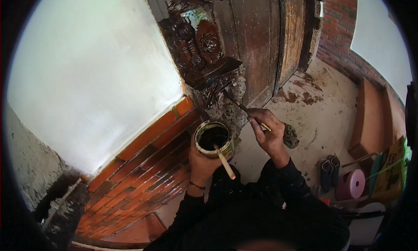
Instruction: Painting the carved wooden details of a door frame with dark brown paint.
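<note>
In my left hand (pixel 202 166) is an open paint can (pixel 230 151), with dark liquid inside and a stained rim. A light wooden stick handle (pixel 226 165) leans out of the can over its near edge. My right hand (pixel 271 135) grips a thin paintbrush (pixel 242 106) between thumb and fingers. Its dark bristle end reaches the carved base (pixel 217 92) of a dark wooden door frame; whether it touches is hard to make out. Above that, glossy dark carvings (pixel 209 42) cover the frame beside the old wooden door (pixel 254 42).
A white wall (pixel 96 68) over glossy orange-brown brick tiles (pixel 148 151) stands at the left. Brown stains (pixel 307 94) mark the pale floor. At the right are dark shoes (pixel 328 172), a pink roll (pixel 350 184) and a brown box-like piece (pixel 368 120). A dark lump (pixel 290 137) lies beside my right hand.
</note>
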Demonstrator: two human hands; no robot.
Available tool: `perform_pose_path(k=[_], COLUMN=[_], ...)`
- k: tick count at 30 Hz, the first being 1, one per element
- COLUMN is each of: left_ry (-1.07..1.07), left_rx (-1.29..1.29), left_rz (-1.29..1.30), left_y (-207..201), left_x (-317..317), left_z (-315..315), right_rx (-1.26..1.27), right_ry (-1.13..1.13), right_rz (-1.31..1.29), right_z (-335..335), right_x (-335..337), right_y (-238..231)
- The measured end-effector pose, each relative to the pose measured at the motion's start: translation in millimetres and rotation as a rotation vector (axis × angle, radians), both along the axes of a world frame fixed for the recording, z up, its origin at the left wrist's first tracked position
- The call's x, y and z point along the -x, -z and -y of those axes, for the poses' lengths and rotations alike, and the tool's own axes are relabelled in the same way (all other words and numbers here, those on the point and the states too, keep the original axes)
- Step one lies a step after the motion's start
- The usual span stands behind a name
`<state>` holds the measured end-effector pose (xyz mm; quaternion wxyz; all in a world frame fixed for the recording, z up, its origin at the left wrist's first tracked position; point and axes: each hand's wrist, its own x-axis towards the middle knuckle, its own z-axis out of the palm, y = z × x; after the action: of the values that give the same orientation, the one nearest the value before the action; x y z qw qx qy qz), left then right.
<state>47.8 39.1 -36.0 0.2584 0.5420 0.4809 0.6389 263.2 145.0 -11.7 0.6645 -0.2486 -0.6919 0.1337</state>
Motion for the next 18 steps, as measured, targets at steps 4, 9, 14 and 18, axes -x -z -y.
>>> perform_pose_path(k=[4,9,14,18], left_ry=[0.052,0.050,0.056,0.047], left_rx=[0.050,0.016,0.047,0.009], left_rz=[0.070,0.038,0.117,0.004], left_y=[5.6,33.1,34.3,36.9], left_x=[3.4,25.3,23.3,29.5], left_z=[9.8,10.7,10.8,7.5], right_rx=[-0.026,-0.048,-0.025,-0.036], right_ry=[0.040,-0.074,-0.032,0.034], right_rz=[-0.010,0.066,-0.091,0.110], right_z=[1.9,8.5,9.5,12.0], right_x=[-1.4,6.6,6.2,9.6], right_y=[-2.1,-1.7,-5.9,-21.8])
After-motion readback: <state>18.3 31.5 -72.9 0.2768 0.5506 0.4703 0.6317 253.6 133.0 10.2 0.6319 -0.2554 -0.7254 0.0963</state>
